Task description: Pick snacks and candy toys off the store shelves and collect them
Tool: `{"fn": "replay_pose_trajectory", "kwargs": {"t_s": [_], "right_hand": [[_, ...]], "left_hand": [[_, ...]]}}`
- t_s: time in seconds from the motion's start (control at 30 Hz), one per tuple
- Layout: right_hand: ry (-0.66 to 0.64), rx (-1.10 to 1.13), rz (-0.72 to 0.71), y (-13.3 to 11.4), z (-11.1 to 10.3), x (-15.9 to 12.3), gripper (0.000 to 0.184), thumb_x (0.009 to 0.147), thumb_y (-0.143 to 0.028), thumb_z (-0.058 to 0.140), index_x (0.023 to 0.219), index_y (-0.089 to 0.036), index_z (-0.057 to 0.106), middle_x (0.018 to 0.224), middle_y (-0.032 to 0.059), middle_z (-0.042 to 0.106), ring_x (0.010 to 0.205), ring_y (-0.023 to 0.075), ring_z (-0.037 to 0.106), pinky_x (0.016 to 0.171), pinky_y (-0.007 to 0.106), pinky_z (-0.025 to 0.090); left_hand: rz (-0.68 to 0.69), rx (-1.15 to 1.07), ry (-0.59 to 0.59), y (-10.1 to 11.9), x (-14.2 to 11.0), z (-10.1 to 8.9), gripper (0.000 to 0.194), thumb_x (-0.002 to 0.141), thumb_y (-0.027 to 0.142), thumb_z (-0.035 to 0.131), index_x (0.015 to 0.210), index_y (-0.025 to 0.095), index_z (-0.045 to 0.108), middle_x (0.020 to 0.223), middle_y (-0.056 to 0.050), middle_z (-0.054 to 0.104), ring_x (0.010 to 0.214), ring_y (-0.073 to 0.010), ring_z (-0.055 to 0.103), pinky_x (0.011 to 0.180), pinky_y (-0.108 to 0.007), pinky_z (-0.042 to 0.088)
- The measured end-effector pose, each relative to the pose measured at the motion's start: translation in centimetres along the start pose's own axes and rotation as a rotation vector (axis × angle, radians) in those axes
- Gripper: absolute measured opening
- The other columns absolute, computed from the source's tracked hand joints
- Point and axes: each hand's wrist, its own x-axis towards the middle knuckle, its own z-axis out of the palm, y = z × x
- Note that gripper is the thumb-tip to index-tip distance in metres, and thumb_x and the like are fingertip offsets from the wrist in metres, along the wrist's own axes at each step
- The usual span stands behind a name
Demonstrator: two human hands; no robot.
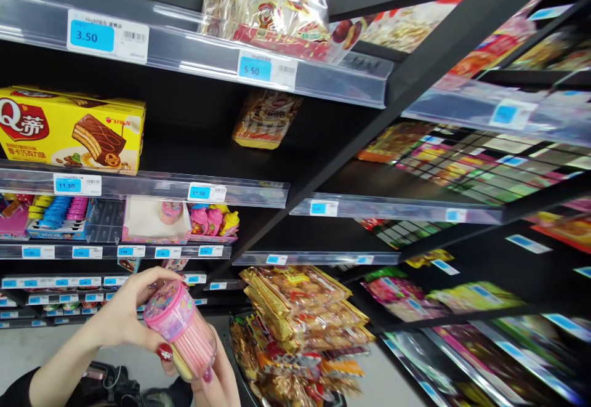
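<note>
A clear round tub (191,339) of pink sticks, with a pink printed lid, is tilted in front of the shelves. My left hand (127,311) wraps around its lid end, thumb along the side. From below, my right hand (220,376) is closed around the base end, with part of its fingers hidden behind the tub. Both hands have dark red painted nails. Beyond them, a similar pink tub (172,210) stands in an open white and pink display box (146,221) on a shelf.
A yellow cake box (74,128) and a brown packet (268,119) sit on the shelf above. Colourful plastic toys (215,219) stand beside the display box. Gold snack bags (300,302) are heaped at the lower centre. More shelves run along the right, blurred.
</note>
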Motion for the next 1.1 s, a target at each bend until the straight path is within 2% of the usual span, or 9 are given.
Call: {"fn": "replay_pose_trajectory", "kwargs": {"t_s": [0.23, 0.33, 0.6, 1.0, 1.1], "right_hand": [[-0.04, 0.014, 0.002, -0.3, 0.4, 0.0, 0.057, 0.064, -0.057, 0.069, 0.108, -0.024, 0.056, 0.098, 0.0091, 0.067, 0.068, 0.0242, 0.066, 0.06, 0.036, 0.053], [-0.01, 0.03, 0.011, -0.4, 0.7, -0.1, 0.057, 0.061, -0.054, 0.072, 0.106, -0.022, 0.057, 0.095, 0.0094, 0.067, 0.071, 0.0239, 0.065, 0.059, 0.034, 0.053], [0.011, 0.055, 0.023, -0.5, 1.2, -0.2, 0.053, 0.058, -0.053, 0.075, 0.097, -0.022, 0.056, 0.068, 0.0019, 0.065, 0.052, 0.0183, 0.061, 0.052, 0.031, 0.049], [-0.006, 0.064, 0.018, 0.1, 0.5, -0.5, 0.056, 0.059, -0.055, 0.074, 0.099, -0.022, 0.054, 0.066, 0.0021, 0.063, 0.049, 0.0179, 0.059, 0.052, 0.032, 0.047], [0.03, 0.105, 0.001, 0.6, 0.6, -0.5, 0.054, 0.057, -0.051, 0.076, 0.099, -0.023, 0.056, 0.077, 0.0037, 0.064, 0.058, 0.0179, 0.06, 0.055, 0.031, 0.049]], "left_hand": [[-0.003, 0.016, 0.005, -0.2, 0.1, 0.1, 0.073, 0.049, 0.026, 0.08, 0.116, 0.023, 0.052, 0.112, -0.005, 0.057, 0.105, -0.0255, 0.053, 0.094, -0.036, 0.04], [-0.004, 0.02, 0.002, -0.2, 0.1, 0.1, 0.073, 0.05, 0.028, 0.08, 0.116, 0.022, 0.052, 0.112, -0.005, 0.056, 0.105, -0.0258, 0.053, 0.094, -0.037, 0.039], [-0.006, 0.0, -0.006, -0.4, -0.1, 0.1, 0.073, 0.049, 0.025, 0.081, 0.116, 0.025, 0.052, 0.113, -0.003, 0.056, 0.106, -0.0242, 0.053, 0.094, -0.033, 0.038], [-0.025, -0.01, -0.02, -0.3, -0.2, 0.2, 0.074, 0.049, 0.028, 0.082, 0.116, 0.024, 0.053, 0.114, -0.004, 0.055, 0.107, -0.0249, 0.051, 0.095, -0.033, 0.036], [-0.01, -0.071, 0.007, -0.7, -0.1, 0.8, 0.079, 0.05, 0.033, 0.082, 0.121, 0.024, 0.049, 0.112, -0.005, 0.057, 0.104, -0.0243, 0.052, 0.092, -0.033, 0.038]]}}
